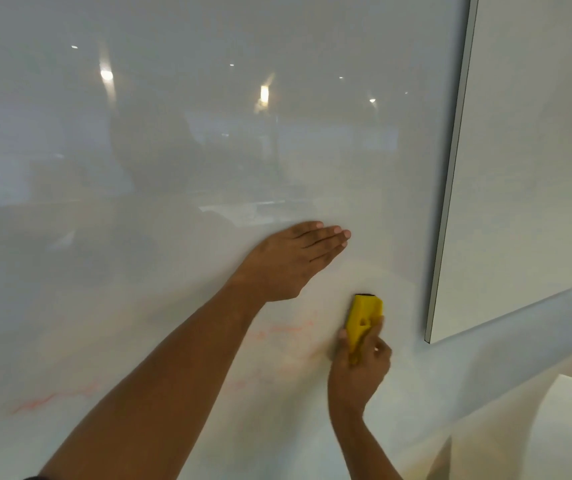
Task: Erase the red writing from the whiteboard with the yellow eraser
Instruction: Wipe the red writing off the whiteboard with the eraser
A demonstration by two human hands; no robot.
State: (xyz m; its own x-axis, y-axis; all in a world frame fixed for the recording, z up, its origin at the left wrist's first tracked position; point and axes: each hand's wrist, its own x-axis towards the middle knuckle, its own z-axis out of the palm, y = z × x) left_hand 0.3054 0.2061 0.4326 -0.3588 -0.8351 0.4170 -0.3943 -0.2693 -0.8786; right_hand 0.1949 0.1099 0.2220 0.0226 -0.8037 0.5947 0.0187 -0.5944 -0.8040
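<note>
Only the head view here, so that's all I've got: the right hand [359, 367] sits lower right of centre, fingers and thumb curled round the yellow eraser [364, 322], which stands roughly upright with its dark pad end on top and looks pressed to the whiteboard [208, 150], though I can't tell for sure that it touches. The left hand [291, 261] is flat just above it near the middle of the frame, fingers straight and together, seemingly braced on the board, with its arm running down to the bottom left. So I'd say we're mid-wipe, and a good way through, since what's left of the red writing [288, 329] is mostly faint smears: a patch just left of the eraser under the left wrist, and another streak [52, 398] way over in the lower left. Next move probably calls for sweeping the eraser leftwards over that near patch with firm pressure, then reaching across for the far streak. The catch is that the left forearm lies right across that path, so it likely has to lift or shift. Otherwise there's the board's dark edge [450, 168] running down the right side, plain wall [537, 133] beyond it, and lamp glare reflected in the upper part of the glossy surface
</note>
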